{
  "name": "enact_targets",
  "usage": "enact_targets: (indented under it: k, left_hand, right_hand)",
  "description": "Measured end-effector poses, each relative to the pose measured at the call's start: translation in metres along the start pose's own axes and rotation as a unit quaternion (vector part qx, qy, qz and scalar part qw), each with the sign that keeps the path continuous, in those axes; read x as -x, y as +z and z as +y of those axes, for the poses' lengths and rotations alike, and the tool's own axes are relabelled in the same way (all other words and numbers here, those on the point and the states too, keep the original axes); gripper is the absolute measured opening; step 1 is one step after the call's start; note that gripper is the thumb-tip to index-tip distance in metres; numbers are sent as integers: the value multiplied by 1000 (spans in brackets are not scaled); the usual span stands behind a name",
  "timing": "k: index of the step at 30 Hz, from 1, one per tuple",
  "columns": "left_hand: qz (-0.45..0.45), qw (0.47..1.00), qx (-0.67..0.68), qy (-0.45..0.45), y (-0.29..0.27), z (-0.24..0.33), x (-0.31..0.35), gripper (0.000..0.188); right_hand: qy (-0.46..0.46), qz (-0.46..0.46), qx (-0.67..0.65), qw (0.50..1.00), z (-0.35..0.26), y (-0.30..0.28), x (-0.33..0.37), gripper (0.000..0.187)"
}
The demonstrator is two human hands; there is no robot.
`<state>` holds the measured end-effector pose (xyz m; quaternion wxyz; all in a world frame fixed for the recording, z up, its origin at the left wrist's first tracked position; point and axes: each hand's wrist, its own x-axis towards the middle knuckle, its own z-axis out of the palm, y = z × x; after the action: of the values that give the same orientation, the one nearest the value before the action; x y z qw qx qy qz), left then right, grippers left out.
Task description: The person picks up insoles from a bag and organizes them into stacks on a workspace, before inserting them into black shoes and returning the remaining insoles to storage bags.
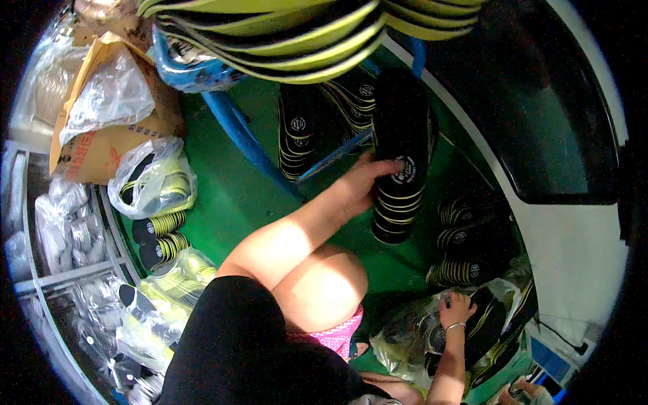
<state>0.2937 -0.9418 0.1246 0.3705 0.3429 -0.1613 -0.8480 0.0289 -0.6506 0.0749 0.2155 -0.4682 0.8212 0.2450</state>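
Note:
My left hand (372, 181) grips a tall stack of black shoe insoles (399, 128) with pale yellow edges. Its thumb lies across the round white print on the top insole, and the fingers behind the stack are hidden. At the lower right, my right hand (457, 309), with a thin band at the wrist, rests at a clear plastic bag (405, 337) of black and yellow insoles (487, 314). Its fingers are bent and closed, but what they pinch cannot be made out.
Above hang yellow-and-black curved layers (283, 40) beside a blue metal frame (246, 145). More insole stacks (297, 131) stand on the green floor (216, 202). Left are bagged insoles (158, 179), a cardboard box (101, 152) and a grey rack (74, 275). A white-edged dark panel (540, 101) borders the right.

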Motion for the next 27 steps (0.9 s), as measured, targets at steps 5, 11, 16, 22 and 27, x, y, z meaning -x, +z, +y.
enact_targets:
  k: [5, 11, 16, 22, 27]
  left_hand:
    - [54, 998, 28, -26, -25, -8, -3, 59]
    - [63, 998, 1, 27, -27, 3, 5, 56]
    - [32, 990, -127, 52, -27, 8, 19, 77]
    - [-158, 957, -243, -12, 4, -7, 15, 93]
    - [-204, 956, -196, -78, 34, -44, 23, 99]
  right_hand:
    - [7, 8, -30, 999, -8, -12, 8, 26]
    - [-2, 21, -47, 999, -5, -8, 4, 26]
    - [-2, -19, -194, 981, 8, -25, 2, 30]
    - [-169, 121, -532, 821, -50, -110, 8, 44]
    - [-9, -21, -879, 476, -136, -146, -1, 48]
